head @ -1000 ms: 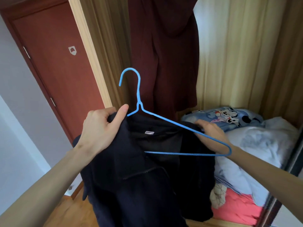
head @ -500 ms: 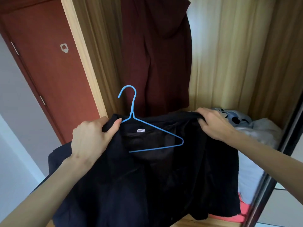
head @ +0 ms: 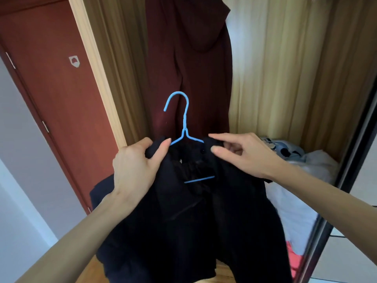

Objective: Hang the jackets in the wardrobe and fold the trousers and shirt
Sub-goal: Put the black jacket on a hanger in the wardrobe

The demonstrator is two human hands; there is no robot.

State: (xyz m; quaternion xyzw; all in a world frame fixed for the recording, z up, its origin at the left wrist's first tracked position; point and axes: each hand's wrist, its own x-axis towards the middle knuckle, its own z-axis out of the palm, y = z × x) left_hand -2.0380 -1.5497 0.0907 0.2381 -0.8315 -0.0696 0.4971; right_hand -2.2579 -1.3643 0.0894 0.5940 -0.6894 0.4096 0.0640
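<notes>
Landmark: blue hanger (head: 185, 127), held up before the open wardrobe (head: 285, 68). Left of it, the black jacket's (head: 183, 221) shoulder is gripped by the left hand (head: 134, 170), fingers curled round the cloth. The jacket is draped on the hanger. Right of the hanger, the collar is touched by the right hand (head: 242, 156), grip loose, thumb and forefinger apart. Behind the hanger a maroon garment (head: 187, 68) is hung.

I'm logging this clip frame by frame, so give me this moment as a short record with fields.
setting: open wardrobe, red door to its left
held item: dark jacket on blue hanger
left hand: grips the jacket's shoulder
right hand: fingers at the collar, grip unclear
already hanging: maroon garment
wardrobe floor: pile of bedding
hanger hook: free, not on a rail
</notes>
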